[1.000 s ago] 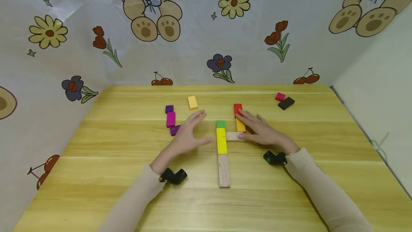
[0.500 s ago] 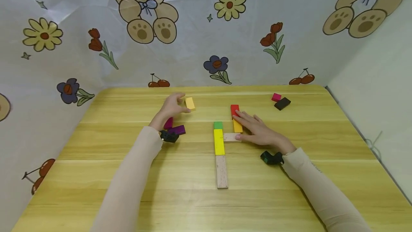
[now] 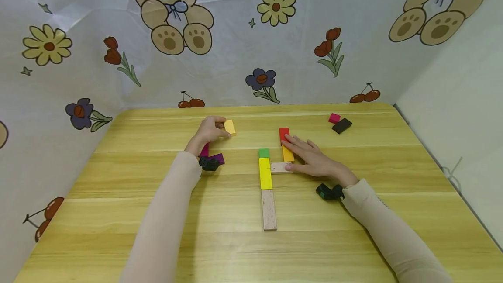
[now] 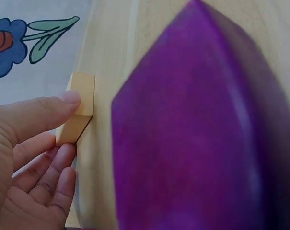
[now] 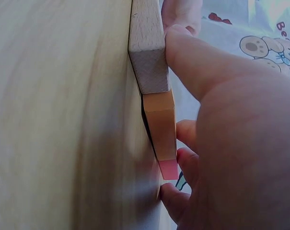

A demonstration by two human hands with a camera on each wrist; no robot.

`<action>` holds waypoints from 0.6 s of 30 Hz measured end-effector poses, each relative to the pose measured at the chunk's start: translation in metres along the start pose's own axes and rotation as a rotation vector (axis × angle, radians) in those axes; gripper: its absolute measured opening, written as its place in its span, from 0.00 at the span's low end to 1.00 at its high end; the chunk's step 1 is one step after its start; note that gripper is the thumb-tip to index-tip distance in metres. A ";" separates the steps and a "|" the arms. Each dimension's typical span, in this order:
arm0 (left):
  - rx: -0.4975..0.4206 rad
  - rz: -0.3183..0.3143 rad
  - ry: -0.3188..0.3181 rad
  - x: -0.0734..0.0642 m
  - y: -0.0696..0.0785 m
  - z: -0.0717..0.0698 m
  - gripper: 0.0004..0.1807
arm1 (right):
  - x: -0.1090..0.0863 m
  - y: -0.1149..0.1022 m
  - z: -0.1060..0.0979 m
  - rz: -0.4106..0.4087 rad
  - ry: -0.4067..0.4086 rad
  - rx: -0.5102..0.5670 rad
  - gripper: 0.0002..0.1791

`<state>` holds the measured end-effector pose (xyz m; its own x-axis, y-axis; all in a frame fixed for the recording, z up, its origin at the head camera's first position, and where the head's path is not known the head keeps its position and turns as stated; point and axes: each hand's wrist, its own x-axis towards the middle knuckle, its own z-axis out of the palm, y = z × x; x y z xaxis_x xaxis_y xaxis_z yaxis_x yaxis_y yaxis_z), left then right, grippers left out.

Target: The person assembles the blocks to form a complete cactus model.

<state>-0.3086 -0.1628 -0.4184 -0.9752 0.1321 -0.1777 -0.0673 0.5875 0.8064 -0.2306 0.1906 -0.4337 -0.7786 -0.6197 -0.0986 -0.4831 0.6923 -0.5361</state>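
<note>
My left hand [image 3: 211, 128] pinches a light yellow block [image 3: 229, 127] near the far side of the table. In the left wrist view the thumb lies along one side of this block [image 4: 82, 93], with fingertips at its other end. My right hand [image 3: 314, 159] rests with spread fingers on a row of blocks. Its thumb touches a pale wooden block [image 3: 279, 168], while the other fingers lie by an orange block [image 3: 288, 153] and a red block [image 3: 284, 134]. Left of these, a green block [image 3: 264, 153], a yellow block [image 3: 265, 174] and a long pale block [image 3: 269, 210] form a line.
Below the left wrist lie a magenta block [image 3: 204, 150], partly hidden, and a purple block [image 3: 218, 158]. A pink block [image 3: 334, 118] and a black block [image 3: 342, 125] lie at the far right. Behind the table [image 3: 353, 239] hangs a printed cloth [image 3: 228, 34].
My left hand has moved away from the middle, up and left to the light yellow block, and now pinches it. My right hand has stayed on its blocks. The head view has shifted slightly.
</note>
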 end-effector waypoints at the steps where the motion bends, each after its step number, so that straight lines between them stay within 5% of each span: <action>1: 0.000 0.001 0.007 0.000 0.000 0.000 0.36 | 0.000 0.000 0.000 -0.001 -0.001 -0.004 0.45; 9: -0.060 0.029 0.037 -0.001 0.013 0.011 0.36 | 0.000 0.000 -0.001 -0.009 0.003 -0.018 0.45; 18: -0.018 0.171 -0.091 -0.008 0.045 0.043 0.34 | 0.000 0.000 -0.001 0.006 -0.007 -0.008 0.45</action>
<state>-0.2943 -0.1032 -0.4054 -0.9497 0.3009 -0.0865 0.0935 0.5362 0.8389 -0.2314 0.1908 -0.4332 -0.7785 -0.6183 -0.1079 -0.4819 0.6989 -0.5285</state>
